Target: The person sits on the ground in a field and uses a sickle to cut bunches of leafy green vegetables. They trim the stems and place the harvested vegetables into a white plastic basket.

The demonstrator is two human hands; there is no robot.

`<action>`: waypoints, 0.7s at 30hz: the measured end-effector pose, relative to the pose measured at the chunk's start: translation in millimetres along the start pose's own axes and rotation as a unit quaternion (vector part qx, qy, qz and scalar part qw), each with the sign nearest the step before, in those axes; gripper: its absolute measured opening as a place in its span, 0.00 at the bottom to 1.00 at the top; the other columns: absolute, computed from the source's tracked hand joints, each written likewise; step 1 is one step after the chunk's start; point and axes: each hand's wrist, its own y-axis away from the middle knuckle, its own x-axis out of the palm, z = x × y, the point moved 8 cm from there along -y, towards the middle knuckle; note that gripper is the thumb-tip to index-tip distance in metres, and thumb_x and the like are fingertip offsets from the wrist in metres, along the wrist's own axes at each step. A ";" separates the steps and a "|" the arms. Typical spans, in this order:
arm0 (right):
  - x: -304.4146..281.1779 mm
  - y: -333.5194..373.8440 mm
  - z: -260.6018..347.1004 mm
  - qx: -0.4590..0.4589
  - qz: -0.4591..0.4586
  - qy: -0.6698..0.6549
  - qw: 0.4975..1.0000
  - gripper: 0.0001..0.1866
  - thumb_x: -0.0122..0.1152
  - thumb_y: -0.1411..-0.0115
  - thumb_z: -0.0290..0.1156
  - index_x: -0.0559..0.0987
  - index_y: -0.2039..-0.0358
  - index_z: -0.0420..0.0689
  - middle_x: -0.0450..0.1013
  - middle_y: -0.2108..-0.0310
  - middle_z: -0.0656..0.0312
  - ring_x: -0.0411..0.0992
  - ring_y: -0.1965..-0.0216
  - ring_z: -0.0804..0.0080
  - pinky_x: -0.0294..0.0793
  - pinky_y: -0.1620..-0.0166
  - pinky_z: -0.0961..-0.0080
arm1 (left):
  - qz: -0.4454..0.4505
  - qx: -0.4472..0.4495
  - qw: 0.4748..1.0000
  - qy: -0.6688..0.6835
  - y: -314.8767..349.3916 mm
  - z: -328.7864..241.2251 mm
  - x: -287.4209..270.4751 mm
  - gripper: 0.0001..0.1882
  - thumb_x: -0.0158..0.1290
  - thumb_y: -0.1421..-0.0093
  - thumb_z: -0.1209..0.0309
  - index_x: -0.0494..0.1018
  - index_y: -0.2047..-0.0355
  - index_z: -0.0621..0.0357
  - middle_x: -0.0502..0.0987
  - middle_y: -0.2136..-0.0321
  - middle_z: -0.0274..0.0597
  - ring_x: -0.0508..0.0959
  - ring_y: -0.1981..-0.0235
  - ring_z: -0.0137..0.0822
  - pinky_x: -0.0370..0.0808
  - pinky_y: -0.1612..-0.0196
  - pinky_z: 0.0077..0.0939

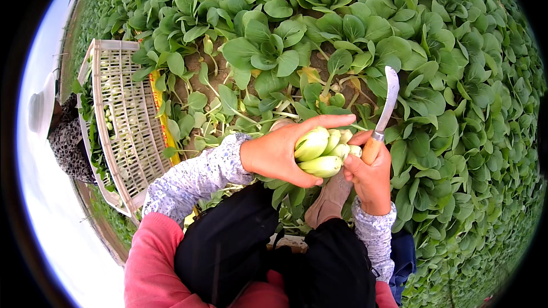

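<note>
My left hand (274,151) is wrapped round a bunch of bok choy (321,151), with the pale green stalk bases turned toward my right hand. The leaves hang below the left palm, partly hidden by it. My right hand (371,177) grips the wooden handle of a curved harvesting knife (388,100), its blade pointing up and away from me. The right thumb and fingers touch the cut ends of the bok choy, so both hands meet at the bunch.
On the left a white slatted plastic crate (128,125) holds greens, with a yellow strip (162,114) along its side. Beyond it is another person in a white hat (41,105). Growing bok choy (265,51) fills the field ahead and right. A boot (330,199) stands below my hands.
</note>
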 end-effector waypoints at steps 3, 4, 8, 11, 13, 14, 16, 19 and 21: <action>0.8 -21.2 2.6 -0.025 -0.004 0.115 0.993 0.16 0.61 0.42 0.33 0.69 0.59 0.37 0.71 0.73 0.63 0.67 0.82 0.82 0.67 0.80 0.86 | -0.048 -0.013 0.985 -0.163 -9.4 -11.9 -27.4 0.52 0.61 0.61 0.80 0.50 0.35 0.49 0.70 0.47 0.44 0.73 0.51 0.35 0.67 0.45 0.29; -2.9 -33.8 7.6 -0.040 -0.018 0.172 0.984 0.17 0.59 0.41 0.35 0.69 0.57 0.37 0.71 0.73 0.64 0.67 0.81 0.82 0.66 0.80 0.85 | -0.067 0.004 0.963 -0.260 -13.3 -17.4 -42.6 0.52 0.62 0.61 0.78 0.51 0.35 0.49 0.68 0.46 0.46 0.74 0.51 0.38 0.68 0.46 0.30; -9.7 -93.4 -16.5 -0.115 0.017 0.392 0.912 0.20 0.49 0.35 0.39 0.70 0.49 0.39 0.74 0.62 0.51 0.73 0.62 0.60 0.71 0.58 0.71 | -0.120 -0.091 0.806 -0.572 -19.4 -2.3 -109.2 0.50 0.62 0.62 0.70 0.53 0.36 0.47 0.56 0.38 0.53 0.76 0.59 0.52 0.76 0.58 0.38; 22.4 -123.5 -42.3 -0.117 0.080 0.400 0.906 0.18 0.48 0.35 0.38 0.72 0.49 0.45 0.73 0.56 0.49 0.72 0.56 0.55 0.71 0.54 0.68 | -0.114 -0.206 0.678 -0.696 -5.8 42.0 -154.3 0.50 0.58 0.65 0.76 0.54 0.37 0.47 0.51 0.38 0.61 0.78 0.74 0.47 0.76 0.71 0.36; 39.1 -142.1 -58.5 -0.126 0.076 0.414 0.898 0.17 0.48 0.35 0.38 0.73 0.49 0.46 0.73 0.57 0.49 0.72 0.57 0.53 0.71 0.55 0.66 | -0.128 -0.195 0.661 -0.714 13.6 54.2 -167.6 0.49 0.57 0.65 0.78 0.56 0.38 0.49 0.52 0.38 0.62 0.77 0.78 0.45 0.76 0.73 0.34; 41.6 -151.5 -62.5 -0.121 0.064 0.413 0.900 0.17 0.49 0.36 0.37 0.73 0.49 0.48 0.73 0.57 0.50 0.72 0.58 0.51 0.71 0.55 0.63 | -0.142 -0.197 0.668 -0.703 20.3 55.5 -170.6 0.44 0.57 0.65 0.78 0.60 0.41 0.52 0.55 0.39 0.59 0.78 0.76 0.44 0.76 0.72 0.34; 44.4 -163.7 -64.5 -0.151 0.047 0.433 0.887 0.17 0.49 0.37 0.37 0.73 0.49 0.48 0.73 0.57 0.51 0.72 0.58 0.51 0.71 0.55 0.62 | -0.165 -0.145 0.655 -0.723 29.3 61.6 -170.1 0.42 0.58 0.64 0.77 0.63 0.43 0.53 0.58 0.40 0.57 0.78 0.73 0.43 0.76 0.70 0.34; 47.5 -175.0 -68.6 -0.178 0.032 0.480 0.859 0.16 0.49 0.37 0.37 0.74 0.50 0.48 0.74 0.57 0.51 0.72 0.58 0.51 0.71 0.57 0.62 | -0.181 -0.133 0.655 -0.721 39.1 68.0 -174.5 0.37 0.59 0.63 0.76 0.66 0.46 0.53 0.61 0.41 0.52 0.78 0.69 0.43 0.76 0.65 0.34; 48.8 -177.1 -70.9 -0.161 0.029 0.525 0.835 0.17 0.49 0.36 0.36 0.73 0.50 0.46 0.74 0.57 0.50 0.73 0.58 0.52 0.72 0.56 0.65 | -0.179 -0.146 0.659 -0.716 42.3 71.4 -176.7 0.37 0.59 0.62 0.75 0.66 0.46 0.52 0.62 0.41 0.51 0.78 0.68 0.43 0.76 0.65 0.34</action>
